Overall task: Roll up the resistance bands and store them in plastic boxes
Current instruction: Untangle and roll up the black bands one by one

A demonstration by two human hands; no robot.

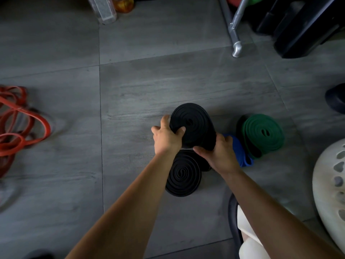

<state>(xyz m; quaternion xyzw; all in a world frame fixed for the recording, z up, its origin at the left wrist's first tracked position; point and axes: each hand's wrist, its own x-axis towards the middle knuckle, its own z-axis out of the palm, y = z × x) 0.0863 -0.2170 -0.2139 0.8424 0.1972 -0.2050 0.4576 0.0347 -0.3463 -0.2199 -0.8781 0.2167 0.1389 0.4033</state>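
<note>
- Gripping the black roll (194, 124) with the left hand (167, 136), thumb across its face, fingers round the rim, probably to stop the coil springing loose.
- Cupping its near edge with the right hand (220, 156), fingers curled round it, seemingly to trap the tail end.
- Held tilted over a second black roll (183, 173) lying flat on the floor (149, 81).
- Just right: blue roll (239, 148) against green roll (263, 133) — finished ones parked together, likely for boxing.
- Far left: red bands (22, 128), loose, unrolled.
- Top edge: clear plastic container (103, 10), well apart.
</note>
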